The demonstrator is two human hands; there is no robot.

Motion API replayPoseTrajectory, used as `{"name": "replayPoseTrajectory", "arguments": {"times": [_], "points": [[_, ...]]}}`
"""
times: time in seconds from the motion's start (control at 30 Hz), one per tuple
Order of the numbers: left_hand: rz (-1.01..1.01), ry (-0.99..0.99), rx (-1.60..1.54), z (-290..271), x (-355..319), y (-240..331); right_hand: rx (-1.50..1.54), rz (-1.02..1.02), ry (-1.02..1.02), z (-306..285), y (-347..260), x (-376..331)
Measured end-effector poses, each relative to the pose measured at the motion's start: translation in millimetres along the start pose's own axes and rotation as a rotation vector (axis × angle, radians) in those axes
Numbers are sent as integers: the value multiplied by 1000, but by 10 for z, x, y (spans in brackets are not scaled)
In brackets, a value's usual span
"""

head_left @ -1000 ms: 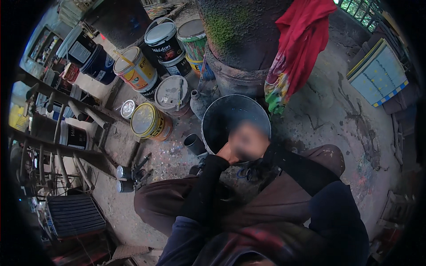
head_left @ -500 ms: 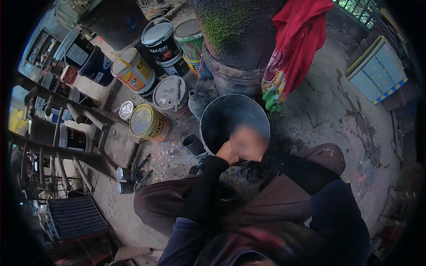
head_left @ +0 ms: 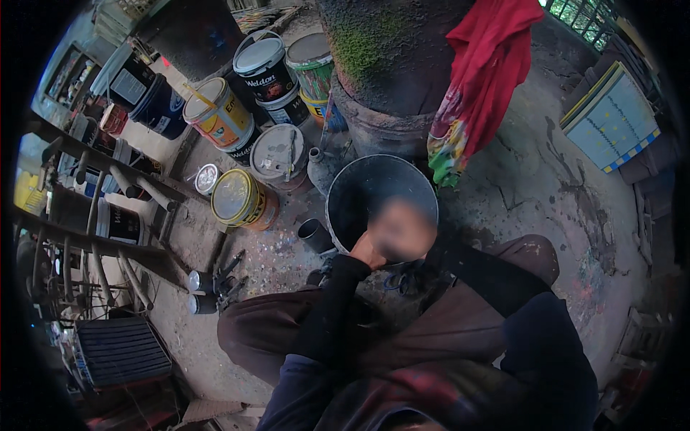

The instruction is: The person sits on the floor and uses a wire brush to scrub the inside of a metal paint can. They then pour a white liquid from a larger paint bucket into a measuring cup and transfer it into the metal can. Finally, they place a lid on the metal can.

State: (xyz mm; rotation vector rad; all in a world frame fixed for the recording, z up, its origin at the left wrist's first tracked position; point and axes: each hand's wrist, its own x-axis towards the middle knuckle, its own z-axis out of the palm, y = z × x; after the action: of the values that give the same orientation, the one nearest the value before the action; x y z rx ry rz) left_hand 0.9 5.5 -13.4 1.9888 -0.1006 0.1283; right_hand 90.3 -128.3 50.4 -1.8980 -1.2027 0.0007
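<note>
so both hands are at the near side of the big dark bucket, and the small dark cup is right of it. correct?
Wrong side: in the head view the small dark cup is left of the big dark bucket. Left hand and right hand are at its near side.

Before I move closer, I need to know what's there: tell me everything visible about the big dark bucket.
The bucket is round and wide-mouthed, dark grey to black, perhaps plastic, with a thin paler rim. Lidless, it seems upright, in front of the large mossy cylinder, with a grey jug close on its left. Its depths are too dark to read. The left hand and blurred right hand are at its near side, but whether either touches it is unclear.
</note>
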Motion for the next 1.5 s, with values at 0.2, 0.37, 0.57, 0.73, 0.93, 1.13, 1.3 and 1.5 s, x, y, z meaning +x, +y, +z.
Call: {"name": "replayPoseTrajectory", "arguments": {"times": [0.2,0.37,0.57,0.73,0.93,1.13,1.3,1.5], "points": [[-240,-89,-15,-34,59,153,251,239,-52,-73,211,47],[-90,-79,57,-30,5,48,15,72,-70,-110,-148,20],[-179,-90,16,31,34,47,7,192,-83,-93,27,-21],[-145,-141,35,12,59,77,-39,121,-43,-51,-62,-59],[-96,-117,9,-5,-29,-84,-38,109,-34,-8,-130,-45],[-226,-148,10,-19,18,75,294,541,-174,8,344,4],[-234,-170,-46,-35,9,44,40,122,-66,-53,-133,-61],[-87,-164,70,-37,26,-37,126,150,-141,-31,21,-37]]}}
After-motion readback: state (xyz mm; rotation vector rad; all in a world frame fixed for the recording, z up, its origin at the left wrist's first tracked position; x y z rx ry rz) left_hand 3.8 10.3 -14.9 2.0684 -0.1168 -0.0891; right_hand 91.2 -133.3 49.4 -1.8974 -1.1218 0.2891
